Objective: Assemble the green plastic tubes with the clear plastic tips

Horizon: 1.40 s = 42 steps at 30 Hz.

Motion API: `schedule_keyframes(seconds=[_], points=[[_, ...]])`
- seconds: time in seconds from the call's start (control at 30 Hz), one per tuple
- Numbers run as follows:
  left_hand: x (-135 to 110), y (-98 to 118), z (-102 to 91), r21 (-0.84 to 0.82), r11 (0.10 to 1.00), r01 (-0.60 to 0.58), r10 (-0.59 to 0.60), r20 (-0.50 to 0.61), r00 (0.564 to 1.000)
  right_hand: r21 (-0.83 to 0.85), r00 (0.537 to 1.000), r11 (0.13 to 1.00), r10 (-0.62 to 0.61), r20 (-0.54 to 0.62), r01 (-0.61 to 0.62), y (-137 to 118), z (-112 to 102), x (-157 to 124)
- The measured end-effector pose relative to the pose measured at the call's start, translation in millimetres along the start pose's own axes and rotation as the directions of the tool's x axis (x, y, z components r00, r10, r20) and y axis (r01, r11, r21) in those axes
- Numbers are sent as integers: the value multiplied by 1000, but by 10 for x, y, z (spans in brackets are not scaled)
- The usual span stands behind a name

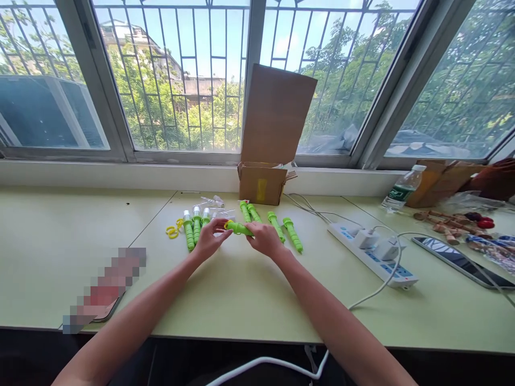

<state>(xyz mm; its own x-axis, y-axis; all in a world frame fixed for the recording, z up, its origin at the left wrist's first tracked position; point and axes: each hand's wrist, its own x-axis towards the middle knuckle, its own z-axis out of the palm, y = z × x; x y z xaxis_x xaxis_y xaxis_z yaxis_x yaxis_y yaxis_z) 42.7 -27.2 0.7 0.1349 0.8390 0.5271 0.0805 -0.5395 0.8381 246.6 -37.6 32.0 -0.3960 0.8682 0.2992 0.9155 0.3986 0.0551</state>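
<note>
Between my two hands lies a green ribbed tube (238, 229), nearly level, with a yellow part at its left end. My left hand (209, 237) pinches that yellow end with thumb and fingers. Around the tube's right end my right hand (263, 238) is closed. Several similar green tubes with clear or white tops (188, 230) lie just left of my left hand, beside yellow ring-shaped pieces (173, 231). More green tubes (293, 235) lie to the right of and behind my right hand. Clear plastic pieces (213, 202) rest behind my left hand, partly hidden.
An open cardboard box (259, 184) stands at the back against the sill. To the right are a white power strip (374, 257) with cables, a phone (462, 262), a water bottle (403, 187) and wooden pieces (442, 222). Another device, partly blurred out, lies left (110, 308).
</note>
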Motion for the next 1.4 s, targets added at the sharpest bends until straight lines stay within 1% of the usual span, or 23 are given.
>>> schedule_keyframes(seconds=[0.1, 0.17, 0.27, 0.37, 0.5, 0.57, 0.63, 0.73, 0.83, 0.9, 1.03, 1.2, 1.4], points=[[16, 10, 0, -1, 1000, 10, -10, -41, 999, 5, 999, 999, -34, 2, 34, -56, -84, 3], [26, 24, 8, -9, 1000, 11, -11, -38, 999, 8, 998, 998, -59, 3, 59, -75, -119, -16], [37, 49, 55, -28, 1000, 10, -11, -14, 1000, 15, 998, 998, -63, -26, 63, -53, -124, -70], [49, 40, 156, -32, 999, 37, -36, 21, 999, 24, 998, 998, -54, -23, 54, 23, -88, -122], [72, -43, 340, -24, 995, 96, -95, 39, 995, 17, 1000, 1000, -9, -3, 9, 153, -36, -167], [78, -85, 427, -15, 994, 107, -107, 43, 993, 20, 1000, 1000, 14, -2, -14, 209, -19, -187], [73, -107, 489, 19, 997, 74, -74, 38, 997, 30, 999, 999, 40, -9, -40, 245, -1, -206], [50, -108, 501, 112, 993, -39, 33, 52, 998, 46, 999, 998, 37, -18, -36, 247, 43, -223], [21, -100, 417, 199, 969, -148, 132, 95, 987, 59, 1000, 998, -6, -29, 8, 197, 105, -226], [7, -99, 343, 236, 953, -191, 167, 118, 979, 53, 998, 998, -36, -47, 39, 154, 143, -225], [-2, -101, 262, 274, 935, -226, 197, 128, 972, 27, 995, 997, -66, -72, 68, 101, 191, -225], [-7, -100, 280, 327, 905, -272, 236, 147, 961, 29, 995, 997, -72, -71, 74, 91, 234, -231], [-21, -82, 276, 352, 883, -311, 265, 174, 948, 95, 990, 991, -87, -114, 98, 84, 297, -227]])
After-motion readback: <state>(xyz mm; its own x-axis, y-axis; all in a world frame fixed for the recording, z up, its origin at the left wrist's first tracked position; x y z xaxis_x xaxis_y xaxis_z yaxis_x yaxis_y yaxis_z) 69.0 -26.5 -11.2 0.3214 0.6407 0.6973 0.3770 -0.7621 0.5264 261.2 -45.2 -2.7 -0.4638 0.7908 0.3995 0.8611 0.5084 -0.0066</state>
